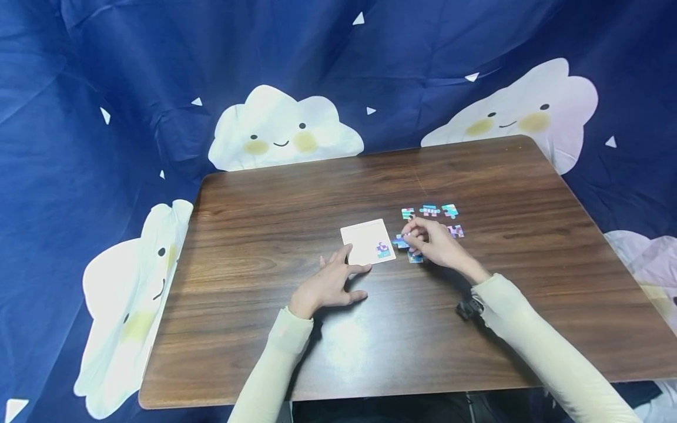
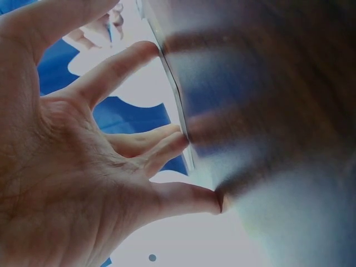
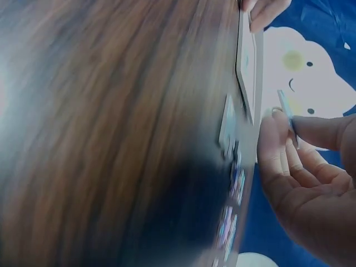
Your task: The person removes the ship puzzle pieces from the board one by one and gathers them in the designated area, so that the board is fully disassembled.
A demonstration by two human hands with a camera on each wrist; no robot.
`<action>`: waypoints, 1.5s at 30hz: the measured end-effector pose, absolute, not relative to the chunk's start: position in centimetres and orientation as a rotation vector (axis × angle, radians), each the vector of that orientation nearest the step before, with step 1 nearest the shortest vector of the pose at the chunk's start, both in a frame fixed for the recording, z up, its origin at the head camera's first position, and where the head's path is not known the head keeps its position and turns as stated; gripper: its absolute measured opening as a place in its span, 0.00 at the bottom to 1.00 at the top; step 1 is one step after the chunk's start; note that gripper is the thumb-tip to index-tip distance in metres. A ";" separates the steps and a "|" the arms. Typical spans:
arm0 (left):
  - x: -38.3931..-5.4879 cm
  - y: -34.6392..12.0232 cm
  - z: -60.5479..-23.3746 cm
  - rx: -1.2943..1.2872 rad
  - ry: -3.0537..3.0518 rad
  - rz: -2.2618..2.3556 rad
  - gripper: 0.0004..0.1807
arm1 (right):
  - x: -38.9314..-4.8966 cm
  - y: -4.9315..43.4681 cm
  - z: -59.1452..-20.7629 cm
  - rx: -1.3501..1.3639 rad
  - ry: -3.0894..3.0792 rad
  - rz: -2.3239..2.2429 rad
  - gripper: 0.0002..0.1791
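Note:
A white square puzzle board lies on the table, with a patch of joined or single purple-and-blue jigsaw piece in its near right corner. My left hand is spread, its fingers straight, fingertips at the board's left and near edges. In the right wrist view my right hand pinches a thin jigsaw piece between thumb and fingers, raised off the table. Its printed face is hard to make out. Beneath and beside that hand lie loose pieces, among them a blue one and another.
Behind the right hand, more jigsaw pieces lie in a row, including a striped one, a middle one and a green-blue one. A purple piece sits to the right. The brown wooden table meets a blue cloud-print curtain.

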State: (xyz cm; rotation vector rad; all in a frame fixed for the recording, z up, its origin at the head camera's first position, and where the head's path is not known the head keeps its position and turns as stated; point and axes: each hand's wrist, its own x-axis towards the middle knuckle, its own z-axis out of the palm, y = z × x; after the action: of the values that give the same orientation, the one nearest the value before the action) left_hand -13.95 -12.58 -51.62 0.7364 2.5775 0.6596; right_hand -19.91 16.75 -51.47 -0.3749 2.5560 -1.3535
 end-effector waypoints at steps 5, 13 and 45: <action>-13.8 -12.6 -51.8 0.744 2.582 0.657 0.34 | -19.7 18.2 -51.6 -0.329 2.564 -1.342 0.11; -13.7 -12.7 -51.8 0.753 2.582 0.664 0.34 | -18.9 20.4 -52.2 -0.277 2.585 -1.364 0.11; -13.9 -12.6 -51.5 0.754 2.590 0.636 0.34 | -17.6 22.8 -52.4 -0.269 2.698 -1.173 0.09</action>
State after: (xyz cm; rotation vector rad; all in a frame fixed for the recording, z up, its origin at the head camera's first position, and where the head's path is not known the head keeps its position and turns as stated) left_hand -13.86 -12.59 -51.46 0.7544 2.5901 0.6362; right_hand -17.64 22.83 -52.36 -0.2689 2.6980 -1.1727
